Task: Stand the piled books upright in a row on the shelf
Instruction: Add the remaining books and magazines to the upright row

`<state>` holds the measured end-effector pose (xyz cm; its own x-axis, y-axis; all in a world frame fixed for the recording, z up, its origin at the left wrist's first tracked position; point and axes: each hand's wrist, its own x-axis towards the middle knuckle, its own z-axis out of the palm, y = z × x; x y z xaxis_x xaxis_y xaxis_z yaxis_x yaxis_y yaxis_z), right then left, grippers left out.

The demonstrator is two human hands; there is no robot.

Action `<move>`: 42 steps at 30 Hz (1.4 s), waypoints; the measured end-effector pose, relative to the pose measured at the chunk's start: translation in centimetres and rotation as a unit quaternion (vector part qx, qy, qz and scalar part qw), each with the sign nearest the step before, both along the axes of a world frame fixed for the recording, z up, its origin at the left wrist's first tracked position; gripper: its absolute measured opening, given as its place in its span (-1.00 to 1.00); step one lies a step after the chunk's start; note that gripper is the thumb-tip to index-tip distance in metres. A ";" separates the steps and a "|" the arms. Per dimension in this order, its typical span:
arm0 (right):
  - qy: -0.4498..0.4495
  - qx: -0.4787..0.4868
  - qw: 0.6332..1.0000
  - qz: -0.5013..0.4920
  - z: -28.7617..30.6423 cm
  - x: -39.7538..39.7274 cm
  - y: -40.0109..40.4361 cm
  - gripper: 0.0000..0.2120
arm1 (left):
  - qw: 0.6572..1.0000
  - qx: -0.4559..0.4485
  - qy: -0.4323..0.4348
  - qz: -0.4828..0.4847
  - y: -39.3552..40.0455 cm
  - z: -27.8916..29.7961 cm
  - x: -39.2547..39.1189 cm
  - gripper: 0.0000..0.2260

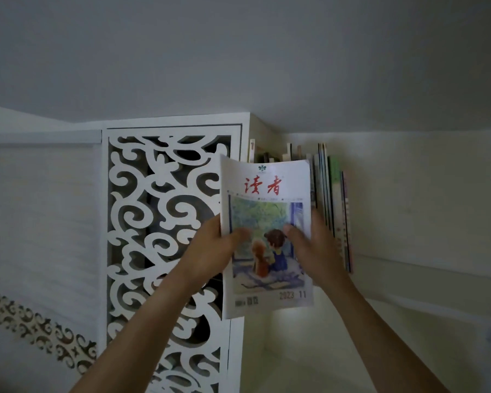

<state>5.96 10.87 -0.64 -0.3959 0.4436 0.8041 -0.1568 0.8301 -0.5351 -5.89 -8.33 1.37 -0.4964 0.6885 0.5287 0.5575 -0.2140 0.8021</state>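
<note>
A thin magazine [267,194] with a white cover, red characters and a painting of a child and a dog is held upright in front of the shelf. My left hand [213,245] grips its left edge, thumb on the cover. My right hand [312,245] grips its right edge, thumb on the cover, fingers behind. Behind it and to its right, several books [333,199] stand upright in a row on the shelf [408,265]. More book tops [270,154] show above the magazine.
A white cabinet panel with carved scrollwork [165,236] stands directly left of the shelf opening. A pale wall with a patterned border [37,330] lies farther left. The ceiling [238,52] is close above the shelf.
</note>
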 end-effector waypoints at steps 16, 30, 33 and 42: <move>0.002 0.087 0.870 -0.486 -0.4 -4.3 -0.2 0.22 | 0.934 0.180 0.185 0.247 -2.1 1.4 3.6 -0.77; 0.008 0.094 0.840 -0.534 -0.6 -5.6 0.5 0.16 | 0.942 0.136 0.198 0.234 1.1 1.5 3.5 -0.81; 0.009 0.096 0.839 -0.536 -0.7 -5.7 0.7 0.16 | 0.935 0.172 0.207 0.231 1.9 2.0 3.2 -0.81; 0.012 0.099 0.833 -0.544 -0.9 -5.8 0.8 0.19 | 0.935 0.151 0.208 0.245 4.0 0.4 2.6 -0.78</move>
<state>0.13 11.67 -1.51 0.1699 0.3870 0.9063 0.7378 0.5598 -0.3773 -3.32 -4.32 1.78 -0.4214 0.2210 0.8795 0.8981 -0.0326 0.4385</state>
